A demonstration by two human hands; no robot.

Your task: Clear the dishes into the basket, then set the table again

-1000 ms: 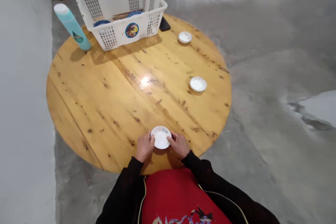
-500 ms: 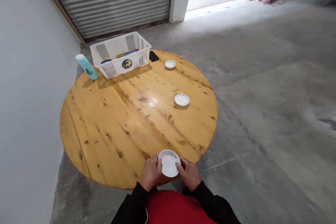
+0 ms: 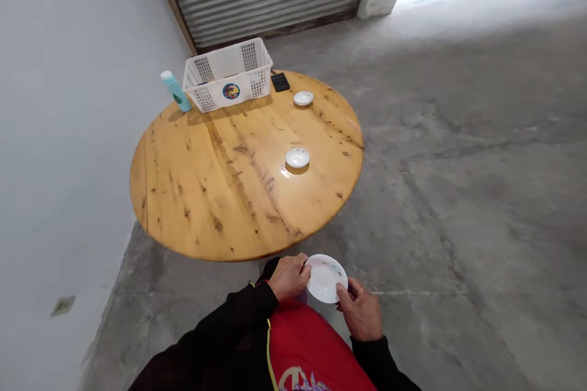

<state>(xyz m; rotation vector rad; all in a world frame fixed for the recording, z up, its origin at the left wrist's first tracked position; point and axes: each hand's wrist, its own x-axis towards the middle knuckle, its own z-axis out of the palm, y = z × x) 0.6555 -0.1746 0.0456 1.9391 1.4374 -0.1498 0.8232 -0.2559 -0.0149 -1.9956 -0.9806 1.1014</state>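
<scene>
A shallow white dish [image 3: 324,280] with small printed marks near its rim is held in front of my body, just off the table's near edge. My left hand [image 3: 290,276] is closed on its left rim, thumb on top. On the lower right rim, my right hand [image 3: 361,310] pinches the dish, thumb over the edge and fingers beneath. Two similar white dishes stand apart on the round wooden table [image 3: 206,177]: a nearer dish [image 3: 298,157] right of the middle, and a farther dish [image 3: 303,98] near the back right edge.
At the table's back stands a white plastic basket [image 3: 229,82] with a round sticker; its contents are mostly hidden. A light blue bottle [image 3: 177,91] is left of it, a black phone-like object [image 3: 280,82] right. A white wall [image 3: 82,134] rises on the left; concrete floor [image 3: 440,195] lies right.
My body and view have shifted, so the table now sits farther off. The held dish has moved from over the table's edge to clear of it, still in both hands.
</scene>
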